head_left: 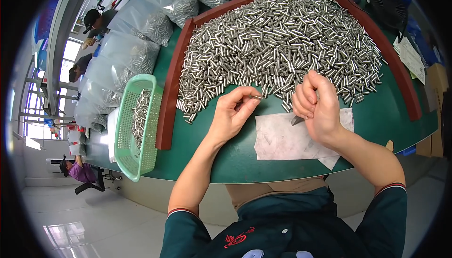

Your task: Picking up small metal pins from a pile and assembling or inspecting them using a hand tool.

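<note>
My left hand (234, 114) is closed in a pinch on a small metal pin (257, 97), just in front of the pile's near edge. My right hand (319, 107) is curled into a fist around a dark grey tool, whose pointed end (296, 120) sticks out below the fingers; the rest of it is hidden. Under the fist lies a smudged white paper sheet (278, 141). Beyond both hands spreads a wide heap of short, shiny metal pins (282, 41) on the green table (226, 164).
Dark red wooden strips (172, 88) fence the heap. Left of them stands a light green plastic basket (149, 157) holding more pins. Clear bags of metal parts (127, 53) line the far left, a black fan (387, 5) the far right. Several people (81, 171) work at the left.
</note>
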